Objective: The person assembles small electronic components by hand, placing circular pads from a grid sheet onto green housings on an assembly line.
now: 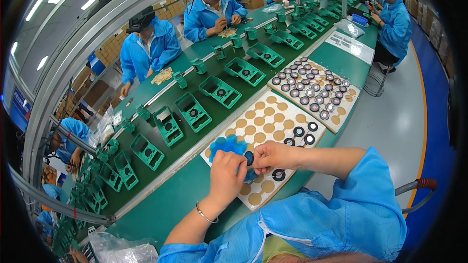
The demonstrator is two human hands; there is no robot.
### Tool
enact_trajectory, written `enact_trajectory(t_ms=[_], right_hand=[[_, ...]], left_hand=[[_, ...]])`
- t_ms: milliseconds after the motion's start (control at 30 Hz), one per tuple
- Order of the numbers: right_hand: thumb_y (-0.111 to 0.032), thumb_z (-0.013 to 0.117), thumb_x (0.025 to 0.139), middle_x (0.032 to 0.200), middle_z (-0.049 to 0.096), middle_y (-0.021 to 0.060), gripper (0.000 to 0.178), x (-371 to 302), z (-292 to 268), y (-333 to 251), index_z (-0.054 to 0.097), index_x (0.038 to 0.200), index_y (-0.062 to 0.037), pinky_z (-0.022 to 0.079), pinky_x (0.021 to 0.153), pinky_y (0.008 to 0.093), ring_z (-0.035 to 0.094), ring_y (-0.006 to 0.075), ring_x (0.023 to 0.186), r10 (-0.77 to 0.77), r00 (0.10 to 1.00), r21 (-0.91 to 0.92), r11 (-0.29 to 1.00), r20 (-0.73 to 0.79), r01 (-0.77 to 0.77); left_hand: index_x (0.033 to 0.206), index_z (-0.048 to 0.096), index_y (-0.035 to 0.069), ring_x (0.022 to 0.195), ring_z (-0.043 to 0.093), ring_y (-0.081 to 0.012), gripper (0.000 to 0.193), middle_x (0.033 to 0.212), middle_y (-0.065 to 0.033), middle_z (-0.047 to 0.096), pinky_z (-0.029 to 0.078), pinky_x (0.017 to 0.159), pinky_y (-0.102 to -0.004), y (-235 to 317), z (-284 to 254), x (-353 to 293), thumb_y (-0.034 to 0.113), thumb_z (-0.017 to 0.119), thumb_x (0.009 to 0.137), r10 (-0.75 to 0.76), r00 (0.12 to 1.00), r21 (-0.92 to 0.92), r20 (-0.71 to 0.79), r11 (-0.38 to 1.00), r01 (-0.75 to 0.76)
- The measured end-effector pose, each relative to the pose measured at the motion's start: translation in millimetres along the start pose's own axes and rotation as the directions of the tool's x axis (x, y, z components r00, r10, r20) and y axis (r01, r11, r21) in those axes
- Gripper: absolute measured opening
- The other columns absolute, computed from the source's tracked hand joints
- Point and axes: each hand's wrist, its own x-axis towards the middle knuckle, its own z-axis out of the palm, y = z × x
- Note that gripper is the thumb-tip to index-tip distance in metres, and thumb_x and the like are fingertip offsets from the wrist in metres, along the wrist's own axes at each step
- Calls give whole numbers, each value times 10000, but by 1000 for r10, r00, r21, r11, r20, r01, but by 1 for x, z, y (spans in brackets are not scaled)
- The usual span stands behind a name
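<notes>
My left hand [225,176] is closed on a blue translucent sheet with a scalloped edge [228,144], which fans out above its fingers. Close by on the right, my right hand [273,157] is pinched shut, and what lies in its fingertips is hidden. A small dark round speaker [249,158] shows in the gap between both hands; which hand supports it I cannot tell. Beneath them lies a pale foam tray [228,133] with round tan recesses. Black ring-shaped speakers sit in it, one [278,175] just below my right hand and several farther right.
A second foam tray [336,125] full of round speakers lies beyond. Green plastic housings [193,111] line the dark green conveyor [161,173] across from me. Co-workers in blue sit along its far side; another person [394,24] works at the far right. A clear plastic bag [122,248] lies lower left.
</notes>
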Motion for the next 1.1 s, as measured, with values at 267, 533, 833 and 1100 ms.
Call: enact_trajectory(t_ms=[267,533,833,1100], right_hand=[[-172,580,827,736,610,29,143,-32,-27,-30,571,782,-36,436,586,183,535,62,623,253,917,-228,956,309,-186],[-176,588,823,711,596,15,136,-22,-27,-40,566,791,-46,432,585,183,531,63,616,182,958,-157,976,223,-149],[-185,569,872,744,607,26,148,37,19,-55,579,832,-43,433,598,202,540,74,637,206,928,-73,979,312,-192],[-125,671,792,906,522,67,389,93,63,-47,544,1155,-65,467,731,268,543,167,812,-606,781,-623,555,151,551]], left_hand=[[765,678,62,744,491,-277,56,746,-71,580,418,706,-370,-55,-2,-4,77,656,715,-185,978,88,95,980,177],[969,668,58,865,499,-274,268,909,-86,581,429,777,-358,-49,-19,7,124,707,713,-203,968,243,145,956,164],[1283,452,56,996,562,-253,624,1115,-128,581,439,879,-334,-30,-52,-17,109,736,730,-95,960,-299,264,938,175],[1274,434,18,1020,544,-137,513,1153,-73,558,441,908,-294,-73,-65,-30,315,584,884,-501,764,-891,407,-34,452]])
